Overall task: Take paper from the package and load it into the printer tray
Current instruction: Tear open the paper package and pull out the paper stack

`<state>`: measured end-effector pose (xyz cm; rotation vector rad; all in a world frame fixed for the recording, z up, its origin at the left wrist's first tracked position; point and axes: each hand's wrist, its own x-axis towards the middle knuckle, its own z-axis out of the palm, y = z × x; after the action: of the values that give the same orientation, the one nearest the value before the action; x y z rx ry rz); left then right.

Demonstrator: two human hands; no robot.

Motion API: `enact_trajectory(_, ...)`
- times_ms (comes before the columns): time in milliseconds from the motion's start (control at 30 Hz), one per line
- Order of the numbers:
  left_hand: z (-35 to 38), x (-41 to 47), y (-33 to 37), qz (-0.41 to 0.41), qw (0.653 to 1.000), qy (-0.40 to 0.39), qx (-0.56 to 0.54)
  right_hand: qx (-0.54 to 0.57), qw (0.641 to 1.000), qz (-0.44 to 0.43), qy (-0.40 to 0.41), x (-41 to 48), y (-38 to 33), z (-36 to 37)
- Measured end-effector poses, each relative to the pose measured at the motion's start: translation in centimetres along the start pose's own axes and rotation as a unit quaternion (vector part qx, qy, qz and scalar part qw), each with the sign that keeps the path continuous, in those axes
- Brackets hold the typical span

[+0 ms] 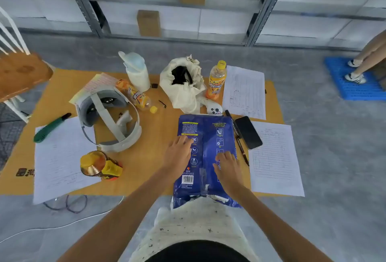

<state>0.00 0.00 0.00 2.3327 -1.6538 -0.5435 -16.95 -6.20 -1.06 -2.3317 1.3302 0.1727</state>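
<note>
A blue paper package (205,134) lies flat on the orange-brown mat (150,142), its torn near end hanging over the mat's front edge by my lap. My left hand (180,153) rests palm down on the package's left half, fingers spread. On the right half lies my right hand (228,167), also flat with fingers apart. Neither hand grips anything. No printer or printer tray is in view.
On the mat: a white headset (110,119), green utility knife (50,128), snack can (100,164), two orange drink bottles (217,80), white jug (136,71), cloth bag (183,84), phone (248,132), pens (242,151), printed sheets (273,157). A person's legs stand on a blue mat (355,86).
</note>
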Motion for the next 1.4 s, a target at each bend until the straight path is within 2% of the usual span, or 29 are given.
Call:
enact_trajectory(233, 3.7, 0.4, -0.2, -0.06, 0.972, -0.188, -0.13, 0.062, 0.993, 0.07, -0.067, 1.0, 0.1, 2.9)
enact_trajectory(400, 5.7, 0.9, -0.6, -0.118, 0.952, -0.235, -0.154, 0.122, 0.976, 0.142, -0.107, 2.2, 0.1, 4.4)
enact_trajectory(533, 6.7, 1.4, -0.6, -0.167, 0.937, -0.215, -0.217, 0.138, 0.966, 0.174, -0.136, 2.6, -0.4, 5.4)
enact_trajectory(667, 7.1, 1.7, -0.7, -0.192, 0.928, -0.203, -0.246, 0.184, 0.954, 0.213, -0.106, 2.9, -0.2, 5.9)
enact_trajectory(800, 7.7, 1.5, -0.5, -0.207, 0.926, -0.195, -0.249, 0.191, 0.954, 0.21, -0.094, 3.0, 0.0, 6.2)
enact_trajectory(933, 8.0, 0.6, 0.3, -0.187, 0.943, -0.185, -0.205, 0.201, 0.955, 0.195, -0.102, 3.2, 0.8, 6.5)
enact_trajectory(1167, 8.5, 0.0, 1.7, -0.163, 0.97, -0.097, -0.154, 0.243, 0.952, 0.151, -0.108, 3.4, 2.2, 6.5)
enact_trajectory(1400, 9.2, 0.2, 1.8, -0.13, 0.98, -0.108, -0.107, 0.304, 0.935, 0.12, -0.136, 3.5, 3.7, 5.6)
